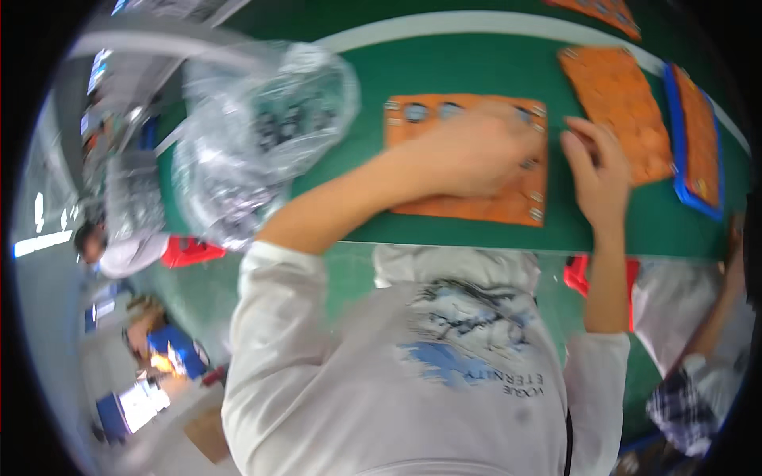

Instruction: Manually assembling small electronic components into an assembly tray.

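Note:
An orange flat panel (pixel 421 208) lies on the green table in front of me. Dark round pieces sit along its far edge, and small shiny metal pieces line its right side and far left corner. My left hand (pixel 496 151) is over the middle of this panel, blurred by motion, with its fingers bent down and mostly hidden. Just off the panel's right edge is my right hand (pixel 599 174). Its thumb and forefinger curve toward each other with a small gap between the tips, and I see nothing held there.
A clear plastic bag (pixel 317 87) with small dark and shiny pieces stands left of the panel. To the right are another orange panel (pixel 619 103) and one on a blue tray (pixel 684 178). A further orange panel (pixel 607 12) lies at the far edge. Another person's arm (pixel 726 293) shows at right.

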A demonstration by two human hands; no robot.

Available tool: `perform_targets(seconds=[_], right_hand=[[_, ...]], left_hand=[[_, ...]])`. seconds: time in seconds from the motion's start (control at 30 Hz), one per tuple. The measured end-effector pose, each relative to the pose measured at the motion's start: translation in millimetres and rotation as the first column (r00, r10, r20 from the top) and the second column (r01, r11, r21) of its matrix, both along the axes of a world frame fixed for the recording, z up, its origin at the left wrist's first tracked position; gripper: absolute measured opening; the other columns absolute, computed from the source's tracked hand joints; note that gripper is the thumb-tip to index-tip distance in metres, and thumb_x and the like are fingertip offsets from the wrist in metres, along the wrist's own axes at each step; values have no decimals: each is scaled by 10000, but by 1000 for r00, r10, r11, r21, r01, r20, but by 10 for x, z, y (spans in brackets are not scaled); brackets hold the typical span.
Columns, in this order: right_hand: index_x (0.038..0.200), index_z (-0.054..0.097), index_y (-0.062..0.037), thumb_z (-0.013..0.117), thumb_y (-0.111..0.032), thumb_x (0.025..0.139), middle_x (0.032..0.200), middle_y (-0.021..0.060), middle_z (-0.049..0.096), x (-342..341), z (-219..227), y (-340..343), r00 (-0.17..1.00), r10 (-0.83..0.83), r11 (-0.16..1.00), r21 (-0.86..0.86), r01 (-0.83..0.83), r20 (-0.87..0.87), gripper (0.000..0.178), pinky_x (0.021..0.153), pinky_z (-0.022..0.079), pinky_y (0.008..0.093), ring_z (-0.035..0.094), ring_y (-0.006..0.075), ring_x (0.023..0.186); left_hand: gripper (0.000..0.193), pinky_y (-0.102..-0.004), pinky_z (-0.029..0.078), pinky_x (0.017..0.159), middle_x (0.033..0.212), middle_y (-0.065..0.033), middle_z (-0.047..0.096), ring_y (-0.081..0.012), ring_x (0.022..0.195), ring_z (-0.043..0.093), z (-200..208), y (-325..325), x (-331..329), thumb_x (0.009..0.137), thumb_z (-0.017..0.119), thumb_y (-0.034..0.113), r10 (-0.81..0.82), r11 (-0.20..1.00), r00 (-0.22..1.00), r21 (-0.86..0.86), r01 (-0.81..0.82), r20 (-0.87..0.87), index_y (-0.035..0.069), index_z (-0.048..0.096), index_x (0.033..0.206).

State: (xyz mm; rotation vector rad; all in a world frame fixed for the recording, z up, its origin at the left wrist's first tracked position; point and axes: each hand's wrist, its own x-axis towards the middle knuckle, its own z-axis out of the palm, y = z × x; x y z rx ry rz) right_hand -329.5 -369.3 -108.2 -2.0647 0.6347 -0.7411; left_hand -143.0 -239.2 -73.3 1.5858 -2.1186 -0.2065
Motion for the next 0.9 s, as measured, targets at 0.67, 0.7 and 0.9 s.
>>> perform_targets(seconds=[0.67, 0.7, 0.9], right_hand=[[1132, 641, 32, 609, -129, 979, 1070, 81, 629, -235, -123, -181, 993, -84, 985, 142, 95, -83, 224, 792, 467, 270, 579, 149, 909], [1101, 646, 23, 601, -126, 979, 1040, 80, 631, -183, -145, -95, 992, -89, 990, 116, 79, 86, 197, 798, 471, 281, 581, 156, 922], [945, 677, 17, 688, -55, 837, 795, 101, 605, -44, -135, 71, 985, -45, 999, 9, 44, 164, 130, 601, 452, 296, 569, 170, 651]], left_hand=[[310, -430, 459, 817, 858, -137, 613, -344, 900, 575, 83, -99, -125, 775, 725, 280, 5, 1000, 999, 15, -6, 44, 11, 677, 923], [364, -437, 463, 818, 862, -133, 615, -344, 898, 579, 281, -90, -58, 779, 732, 302, 35, 999, 999, 31, -35, -8, 22, 660, 999], [265, -343, 509, 690, 844, -66, 698, -194, 746, 630, 2334, 464, 690, 789, 755, 125, 468, 653, 884, -673, -348, -4, 47, 707, 1037]])
